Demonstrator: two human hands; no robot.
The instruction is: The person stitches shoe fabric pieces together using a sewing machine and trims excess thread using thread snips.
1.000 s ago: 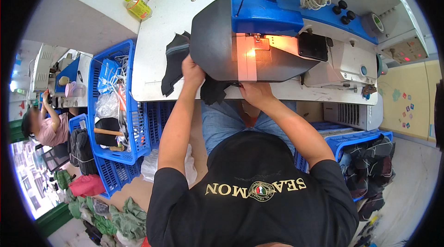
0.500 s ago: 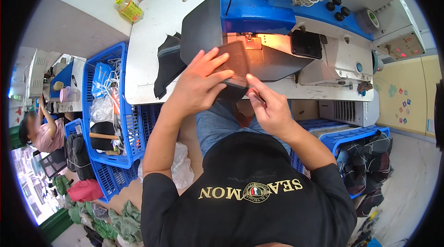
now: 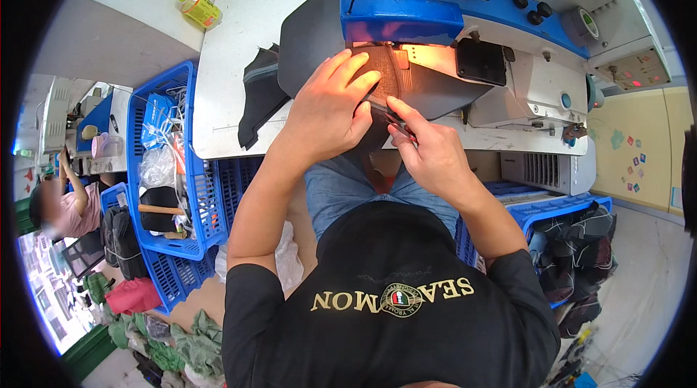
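Note:
A dark brown fabric piece point(image 3: 387, 68) with black parts lies under the head of a blue and white sewing machine point(image 3: 403, 7), lit by its warm lamp. My left hand point(image 3: 330, 108) grips the piece's left side, thumb near its lower edge and fingers over the top. My right hand point(image 3: 430, 152) holds the near right edge, index finger stretched along it. A small dark object with a bit of red shows in the right palm; its kind is hidden. The needle is concealed behind the machine head.
Left of the machine, a black fabric piece point(image 3: 260, 94) lies on the white table point(image 3: 229, 108). A yellow-capped bottle point(image 3: 199, 10) stands at its far left corner. Blue crates point(image 3: 210, 206) flank me; the right crate point(image 3: 534, 217) holds dark bundles. A person point(image 3: 76, 206) sits far left.
Both hands have brought the brown piece farther forward, under the machine head. Its tilted face now lies flatter near the needle area. The view has shifted slightly.

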